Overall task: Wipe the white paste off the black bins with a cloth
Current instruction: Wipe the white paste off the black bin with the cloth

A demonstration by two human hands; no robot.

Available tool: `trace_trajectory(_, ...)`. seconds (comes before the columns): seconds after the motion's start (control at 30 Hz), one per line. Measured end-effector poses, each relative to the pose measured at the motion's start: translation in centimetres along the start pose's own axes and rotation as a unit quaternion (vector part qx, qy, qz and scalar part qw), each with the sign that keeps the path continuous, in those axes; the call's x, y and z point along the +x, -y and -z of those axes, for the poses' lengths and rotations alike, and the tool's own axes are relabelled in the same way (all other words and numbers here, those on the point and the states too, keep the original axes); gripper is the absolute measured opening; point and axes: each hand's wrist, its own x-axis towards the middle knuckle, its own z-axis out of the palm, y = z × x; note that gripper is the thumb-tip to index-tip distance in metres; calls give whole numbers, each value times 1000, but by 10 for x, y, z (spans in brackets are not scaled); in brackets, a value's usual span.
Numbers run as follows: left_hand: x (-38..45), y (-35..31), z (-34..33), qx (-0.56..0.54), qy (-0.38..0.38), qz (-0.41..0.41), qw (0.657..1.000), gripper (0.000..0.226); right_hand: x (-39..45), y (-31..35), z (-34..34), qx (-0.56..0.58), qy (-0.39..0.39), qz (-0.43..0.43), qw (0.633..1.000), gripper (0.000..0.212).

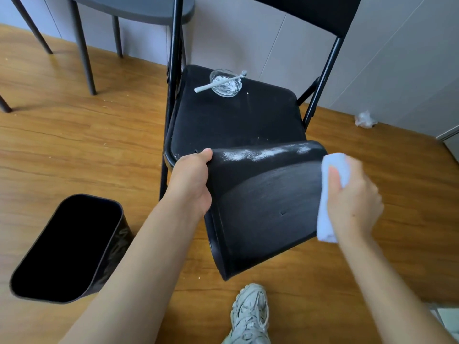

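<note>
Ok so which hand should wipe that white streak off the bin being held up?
The right hand. It already grips the cloth beside the bin, close to the paste along the upper edge. The left hand is busy holding the bin's other side.

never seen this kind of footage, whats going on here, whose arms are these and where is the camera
No machine here: one camera sits on a person's head, looking down at their own arms. The left hand grips a black bin tipped on its side against a black chair. White paste streaks the bin's upper side. The right hand holds a cloth at the bin's right edge. On the chair's seat sits a glass dish with a toothbrush across it. A second bin stands on the floor, left.
</note>
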Motion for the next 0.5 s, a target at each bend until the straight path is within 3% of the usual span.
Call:
trace_trajectory(0.13,0,-2,-2,-6,-9,-2,1000,14,9,-6,22,16,-21,-35,999,39)
trace_trajectory(0.23,-1,-1,-4,-12,-5,-1,1000,13,-32,43,29,74,-47,51,995,39)
trace_trajectory(0.37,1,-2,0,-19,5,5,1000,16,-99,113,16,79,43,209,974,33)
trace_trajectory(0.5,5,0,3,-2,-2,-3,1000,25,-90,98,1,49,44,221,973,33)
